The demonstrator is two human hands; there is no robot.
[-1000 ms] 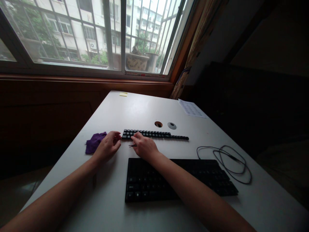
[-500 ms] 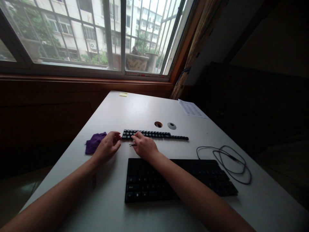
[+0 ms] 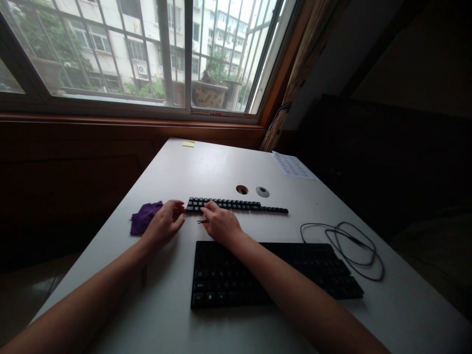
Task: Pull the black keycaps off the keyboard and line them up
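Rows of loose black keycaps (image 3: 236, 203) stand lined up on the white desk. Beside their left end is my left hand (image 3: 167, 220), its fingers curved and thumb apart, with nothing visible in it. My right hand (image 3: 222, 223) is closed, its index finger and thumb at the front row of keycaps near the left end. A thin dark wire-like tool (image 3: 202, 221) sticks out from under its curled fingers; the rest of it is hidden. Nearer to me lies a black keyboard (image 3: 236, 275), partly covered by my right forearm.
A crumpled purple cloth (image 3: 142, 220) lies by my left wrist. The keyboard's black cable (image 3: 374, 255) is looped on the right. Farther back are a round desk hole (image 3: 242, 190), a grey grommet (image 3: 262, 191), printed paper (image 3: 293, 166) and a yellow sticky note (image 3: 188, 144).
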